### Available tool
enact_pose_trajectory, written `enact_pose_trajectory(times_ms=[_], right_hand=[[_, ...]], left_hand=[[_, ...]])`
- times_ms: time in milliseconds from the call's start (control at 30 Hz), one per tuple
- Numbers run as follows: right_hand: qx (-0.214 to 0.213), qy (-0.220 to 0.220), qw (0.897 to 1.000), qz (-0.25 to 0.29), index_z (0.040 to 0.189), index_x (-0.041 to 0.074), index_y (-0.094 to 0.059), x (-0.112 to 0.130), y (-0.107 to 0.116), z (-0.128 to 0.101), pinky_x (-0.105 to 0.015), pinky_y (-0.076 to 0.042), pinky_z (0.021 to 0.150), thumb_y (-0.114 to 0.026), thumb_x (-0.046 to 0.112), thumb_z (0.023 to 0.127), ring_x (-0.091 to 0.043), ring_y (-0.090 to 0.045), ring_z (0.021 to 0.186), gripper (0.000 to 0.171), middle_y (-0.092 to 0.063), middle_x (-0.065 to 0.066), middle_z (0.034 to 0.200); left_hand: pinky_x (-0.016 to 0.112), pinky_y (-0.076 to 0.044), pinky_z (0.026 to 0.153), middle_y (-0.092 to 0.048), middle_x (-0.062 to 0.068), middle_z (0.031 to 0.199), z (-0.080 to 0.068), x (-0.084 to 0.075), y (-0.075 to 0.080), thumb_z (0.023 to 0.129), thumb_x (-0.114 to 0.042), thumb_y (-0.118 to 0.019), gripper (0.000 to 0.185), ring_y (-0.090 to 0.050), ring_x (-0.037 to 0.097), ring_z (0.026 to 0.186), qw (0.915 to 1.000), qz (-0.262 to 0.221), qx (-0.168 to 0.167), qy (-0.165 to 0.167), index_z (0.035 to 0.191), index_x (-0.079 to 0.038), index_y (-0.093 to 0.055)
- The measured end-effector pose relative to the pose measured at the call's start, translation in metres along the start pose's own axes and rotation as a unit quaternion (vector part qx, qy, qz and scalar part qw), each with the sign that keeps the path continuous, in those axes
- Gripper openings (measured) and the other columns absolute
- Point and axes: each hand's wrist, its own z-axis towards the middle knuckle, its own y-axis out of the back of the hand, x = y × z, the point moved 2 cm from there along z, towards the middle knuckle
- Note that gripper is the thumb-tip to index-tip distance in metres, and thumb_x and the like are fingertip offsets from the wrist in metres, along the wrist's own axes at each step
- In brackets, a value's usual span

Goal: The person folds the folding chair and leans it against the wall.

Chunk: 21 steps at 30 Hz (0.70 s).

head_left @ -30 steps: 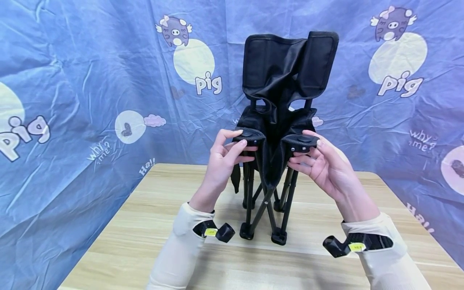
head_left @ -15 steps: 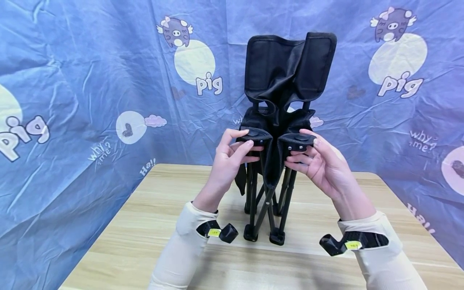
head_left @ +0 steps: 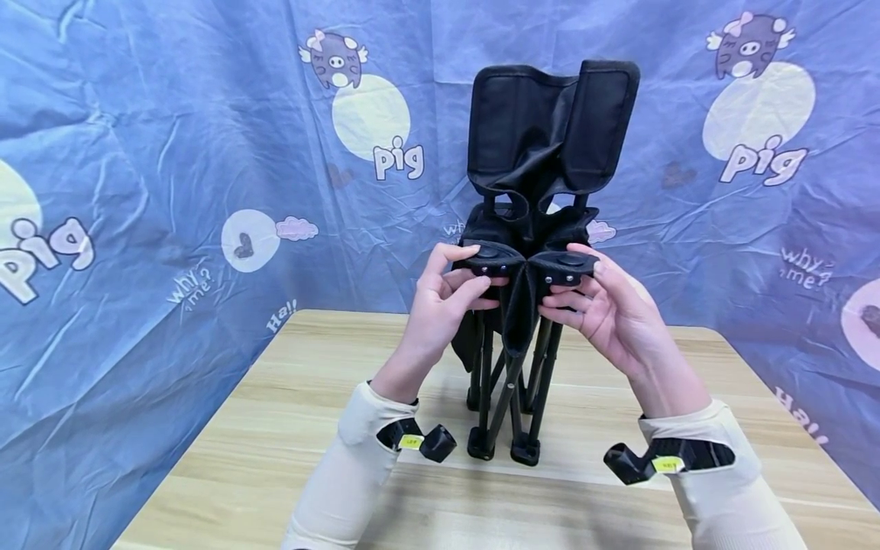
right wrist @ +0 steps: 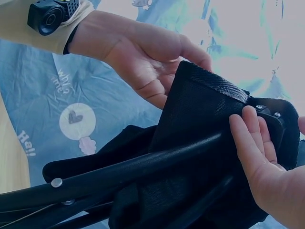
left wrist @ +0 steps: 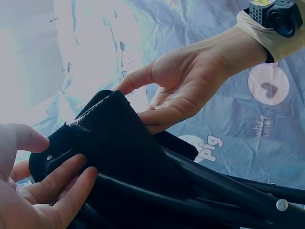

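Observation:
A small black folding camp chair (head_left: 526,153) stands upright, half folded, its fabric sagging between crossed metal legs. My left hand (head_left: 447,298) pinches the left front seat corner (head_left: 491,260), index finger on top and other fingers beneath. The right front corner (head_left: 564,263) is held by my right hand (head_left: 615,317), thumb at its outer side. Both corners carry small silver rivets and their inner ends meet in the middle. In the left wrist view, fingers (left wrist: 66,183) of the left hand lie along the fabric; the right wrist view has the right hand (right wrist: 271,171) under the riveted corner.
The chair's feet (head_left: 525,451) rest on a light wooden table (head_left: 309,428). Behind it hangs a blue curtain (head_left: 206,153) with printed pigs. A small black camera (head_left: 437,443) sticks out from the left wrist, another camera (head_left: 627,464) from the right.
My left hand has moved right with its seat corner and my right hand slightly left. The gap between the two corners has closed, and the front legs stand nearer each other.

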Motion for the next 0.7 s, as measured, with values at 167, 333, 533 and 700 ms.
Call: enact_pose_trajectory(times_ms=[167,333,533,700], right_hand=[[-0.004,-0.002,1.0,-0.007,0.133,0.002,-0.051,0.0005,-0.0003,0.0004,-0.047,-0.055,0.09,-0.032,0.01,0.109,-0.033,-0.07,0.095,0.032,-0.068,-0.021,0.109],[0.005,-0.003,1.0,-0.003,0.134,0.002,-0.051,0.0012,-0.0003,0.0002,-0.048,-0.055,0.091,-0.031,0.009,0.109,-0.034,-0.07,0.096,0.033,-0.068,-0.021,0.111],[0.005,-0.005,1.0,-0.012,0.135,0.002,-0.049,0.0016,0.0001,0.0,-0.047,-0.055,0.09,-0.031,0.01,0.109,-0.033,-0.07,0.096,0.033,-0.068,-0.022,0.108],[0.031,-0.009,0.999,-0.01,0.138,0.004,-0.045,0.0013,0.0017,-0.0011,-0.047,-0.055,0.09,-0.028,0.011,0.11,-0.034,-0.07,0.097,0.034,-0.068,-0.023,0.107]], left_hand=[[0.032,-0.059,0.071,-0.066,0.034,0.107,-0.0014,0.0003,0.0011,0.091,0.011,-0.052,0.038,-0.069,0.029,0.101,0.9999,0.006,0.01,-0.002,0.127,0.006,-0.04],[0.03,-0.058,0.071,-0.066,0.035,0.108,-0.0013,0.0013,0.0017,0.088,0.013,-0.051,0.041,-0.068,0.031,0.103,0.9998,-0.003,0.02,-0.006,0.127,0.005,-0.039],[0.031,-0.058,0.072,-0.065,0.036,0.11,-0.001,0.0027,0.0038,0.087,0.015,-0.049,0.043,-0.067,0.033,0.105,0.9996,-0.005,0.028,-0.007,0.128,0.006,-0.038],[0.031,-0.057,0.077,-0.06,0.04,0.116,-0.0033,0.0024,0.0068,0.088,0.014,-0.048,0.047,-0.067,0.023,0.105,0.9987,-0.024,0.044,0.007,0.133,0.006,-0.035]])
